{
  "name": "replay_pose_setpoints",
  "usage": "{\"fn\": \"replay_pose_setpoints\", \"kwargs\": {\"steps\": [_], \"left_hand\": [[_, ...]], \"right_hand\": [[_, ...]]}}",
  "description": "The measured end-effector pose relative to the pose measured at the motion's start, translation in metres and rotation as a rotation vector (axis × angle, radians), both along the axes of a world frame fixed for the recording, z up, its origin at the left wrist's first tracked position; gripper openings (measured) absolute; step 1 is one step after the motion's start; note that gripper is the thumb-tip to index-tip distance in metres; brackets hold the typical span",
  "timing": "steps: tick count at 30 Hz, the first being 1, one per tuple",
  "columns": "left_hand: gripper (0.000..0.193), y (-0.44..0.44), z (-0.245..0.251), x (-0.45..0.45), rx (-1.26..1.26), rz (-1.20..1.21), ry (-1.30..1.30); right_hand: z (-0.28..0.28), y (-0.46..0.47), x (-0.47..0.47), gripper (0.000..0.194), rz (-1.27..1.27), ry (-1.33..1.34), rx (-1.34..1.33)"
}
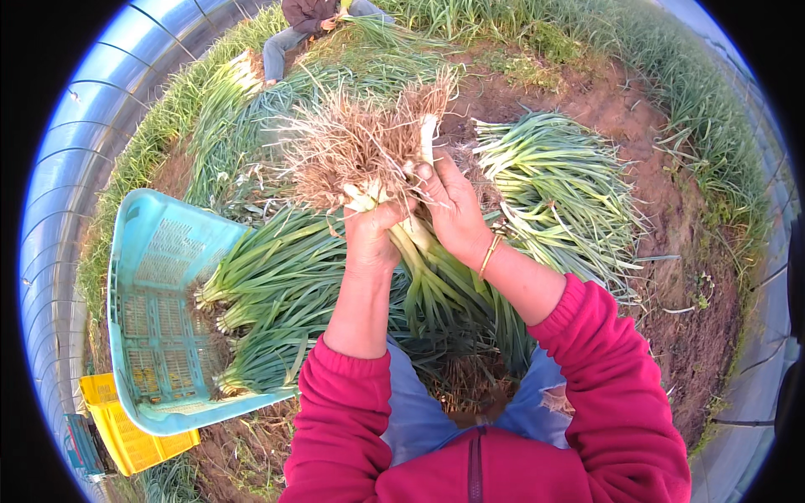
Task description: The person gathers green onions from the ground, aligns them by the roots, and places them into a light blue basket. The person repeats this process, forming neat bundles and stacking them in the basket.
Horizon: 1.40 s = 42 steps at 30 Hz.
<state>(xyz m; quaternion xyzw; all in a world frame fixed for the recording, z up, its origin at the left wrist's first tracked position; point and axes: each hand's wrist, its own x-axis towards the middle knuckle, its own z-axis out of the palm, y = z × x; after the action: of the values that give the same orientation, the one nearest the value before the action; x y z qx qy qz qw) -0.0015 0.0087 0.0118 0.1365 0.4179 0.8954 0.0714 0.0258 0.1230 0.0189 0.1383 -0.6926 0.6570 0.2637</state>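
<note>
A bunch of leafy green onions (424,251) is held up in front of me, its brown stringy roots (355,148) pointing away and its leaves hanging towards my lap. My left hand (374,229) grips the white stems just below the roots. On the right side of the bunch, my right hand (456,207) has its thumb and fingers around the stems. One thick white stem (429,135) stands up above that hand, its root tuft at the top. Where the fingers curl behind the stems, they are hidden.
At left, a turquoise plastic crate (173,245) lies tilted, with onion bunches (270,302) in its mouth. Behind it is a yellow crate (129,434). More onions (560,182) lie on the soil at right. A person (308,28) sits at the far end, holding a plant.
</note>
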Motion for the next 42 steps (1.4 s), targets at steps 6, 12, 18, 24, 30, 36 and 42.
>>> {"fn": "replay_pose_setpoints", "kwargs": {"steps": [6,12,18,24,30,36,42], "left_hand": [[0.05,0.007,0.0,0.004,0.068,0.056,0.021],[0.052,0.002,0.007,0.01,-0.111,-0.022,0.021],[0.05,0.005,0.005,0.008,-0.223,0.021,0.094],[0.045,0.007,-0.002,-0.004,-0.105,-0.003,0.056],[0.053,0.004,-0.002,-0.006,-0.031,-0.038,0.085],[0.059,-0.001,-0.003,-0.009,-0.03,-0.021,0.136],[0.06,-0.009,-0.011,-0.015,0.016,-0.042,0.065]], "right_hand": [[-0.011,0.001,-0.02,0.032,-0.233,0.149,0.223],[0.002,0.025,-0.012,0.044,0.099,-0.182,0.094],[0.0,0.022,-0.002,0.034,0.007,0.118,0.291],[-0.015,0.006,-0.007,0.023,0.093,-0.256,-0.517],[-0.013,0.004,-0.011,0.021,-0.244,-0.033,-0.009],[-0.006,0.018,-0.005,0.029,-0.249,-0.022,0.476],[-0.005,0.029,-0.007,0.034,0.041,-0.077,0.358]]}}
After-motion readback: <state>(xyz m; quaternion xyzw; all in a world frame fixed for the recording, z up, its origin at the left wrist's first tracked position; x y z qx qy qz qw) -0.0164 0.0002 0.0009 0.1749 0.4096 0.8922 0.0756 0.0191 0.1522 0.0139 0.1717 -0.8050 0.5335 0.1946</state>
